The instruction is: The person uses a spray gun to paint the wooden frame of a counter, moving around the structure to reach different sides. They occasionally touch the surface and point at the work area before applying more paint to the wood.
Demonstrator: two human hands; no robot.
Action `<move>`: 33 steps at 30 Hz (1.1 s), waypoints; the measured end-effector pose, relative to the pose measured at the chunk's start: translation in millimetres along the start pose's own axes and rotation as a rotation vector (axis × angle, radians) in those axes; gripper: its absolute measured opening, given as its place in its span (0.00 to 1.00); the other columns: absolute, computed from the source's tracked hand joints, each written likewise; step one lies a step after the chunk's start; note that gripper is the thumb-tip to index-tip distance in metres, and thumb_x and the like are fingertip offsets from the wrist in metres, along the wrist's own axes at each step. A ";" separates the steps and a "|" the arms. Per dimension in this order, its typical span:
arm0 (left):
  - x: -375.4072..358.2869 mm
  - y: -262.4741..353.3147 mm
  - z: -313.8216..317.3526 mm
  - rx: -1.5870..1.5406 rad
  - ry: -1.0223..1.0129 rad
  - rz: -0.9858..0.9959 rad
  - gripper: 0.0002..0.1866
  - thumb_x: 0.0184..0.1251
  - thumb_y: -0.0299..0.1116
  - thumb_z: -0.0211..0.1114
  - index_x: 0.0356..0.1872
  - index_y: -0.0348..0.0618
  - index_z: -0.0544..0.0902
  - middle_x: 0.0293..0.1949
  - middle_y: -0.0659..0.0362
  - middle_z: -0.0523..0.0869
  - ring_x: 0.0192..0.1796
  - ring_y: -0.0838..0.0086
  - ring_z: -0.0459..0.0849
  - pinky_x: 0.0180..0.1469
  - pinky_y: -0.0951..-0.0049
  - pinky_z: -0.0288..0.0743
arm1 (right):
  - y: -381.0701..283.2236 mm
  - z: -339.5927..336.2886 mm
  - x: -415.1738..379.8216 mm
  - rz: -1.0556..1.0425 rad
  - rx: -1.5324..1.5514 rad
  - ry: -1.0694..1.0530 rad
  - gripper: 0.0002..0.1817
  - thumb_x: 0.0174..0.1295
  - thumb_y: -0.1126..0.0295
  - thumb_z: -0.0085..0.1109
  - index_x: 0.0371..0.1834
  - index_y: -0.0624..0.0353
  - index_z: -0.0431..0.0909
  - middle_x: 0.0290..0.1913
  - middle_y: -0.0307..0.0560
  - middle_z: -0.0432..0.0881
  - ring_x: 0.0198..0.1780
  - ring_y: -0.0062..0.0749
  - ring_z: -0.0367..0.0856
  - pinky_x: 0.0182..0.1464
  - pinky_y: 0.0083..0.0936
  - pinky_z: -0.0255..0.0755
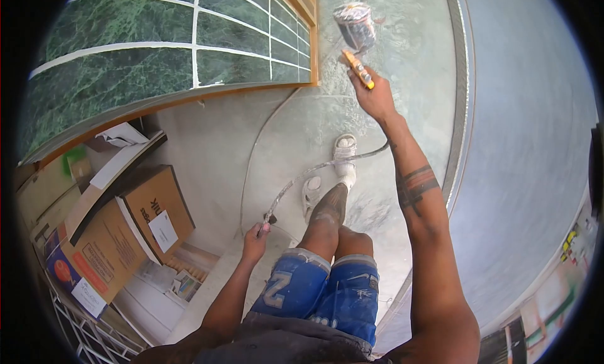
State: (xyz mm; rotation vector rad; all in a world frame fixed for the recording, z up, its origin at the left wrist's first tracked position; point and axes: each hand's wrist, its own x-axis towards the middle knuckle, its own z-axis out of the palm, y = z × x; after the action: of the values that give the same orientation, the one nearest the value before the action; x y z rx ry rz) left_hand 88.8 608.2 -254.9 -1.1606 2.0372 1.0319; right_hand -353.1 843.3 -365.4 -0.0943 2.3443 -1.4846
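My right hand [375, 99] is stretched out ahead, its fingers wrapped round a spray gun [359, 70] with a yellow-orange body and metal knobs. Just past the gun is a paint-smeared metal cup [355, 27]. A whitish, paint-crusted hose [308, 172] curves from behind my right forearm to my left hand [254, 243], which grips it low on the left. Something pink shows at that grip, with a small dark piece beside it. The fingers of my right hand partly hide the gun's handle.
Green marble-patterned panels [135, 62] with white lines stand upper left in a wooden frame [316, 68]. Cardboard boxes [160, 210] are stacked at left. A thin cable [251, 153] loops over the dusty floor [217, 128]. On the right runs a large grey-blue surface [522, 112] with a grey edge strip.
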 end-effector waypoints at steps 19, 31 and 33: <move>-5.9 21.3 21.7 -0.076 0.053 -0.071 0.21 0.79 0.48 0.60 0.36 0.38 0.83 0.24 0.62 0.76 0.29 0.79 0.71 0.34 0.73 0.68 | 2.0 -10.9 -17.3 0.046 -0.016 -0.157 0.17 0.70 0.57 0.62 0.50 0.61 0.83 0.30 0.61 0.85 0.33 0.56 0.85 0.37 0.40 0.76; -46.9 28.3 64.0 -0.030 0.185 -0.067 0.19 0.77 0.47 0.63 0.37 0.38 0.84 0.24 0.56 0.79 0.27 0.75 0.73 0.33 0.69 0.69 | 18.2 -35.5 -69.2 0.127 0.014 -0.274 0.17 0.71 0.62 0.62 0.57 0.61 0.81 0.34 0.59 0.87 0.37 0.47 0.88 0.42 0.35 0.77; -61.5 30.7 85.4 -0.081 0.225 -0.087 0.19 0.77 0.47 0.62 0.37 0.38 0.84 0.23 0.57 0.79 0.26 0.75 0.72 0.32 0.69 0.68 | 20.1 -39.6 -65.3 0.066 0.001 -0.247 0.17 0.71 0.64 0.62 0.58 0.61 0.81 0.35 0.59 0.87 0.37 0.46 0.88 0.42 0.34 0.77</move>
State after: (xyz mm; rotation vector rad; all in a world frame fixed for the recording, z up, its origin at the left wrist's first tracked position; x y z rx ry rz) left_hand 98.6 716.7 -243.1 -1.4514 2.1104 0.9865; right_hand -302.8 902.4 -350.7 -0.1871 2.1294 -1.3583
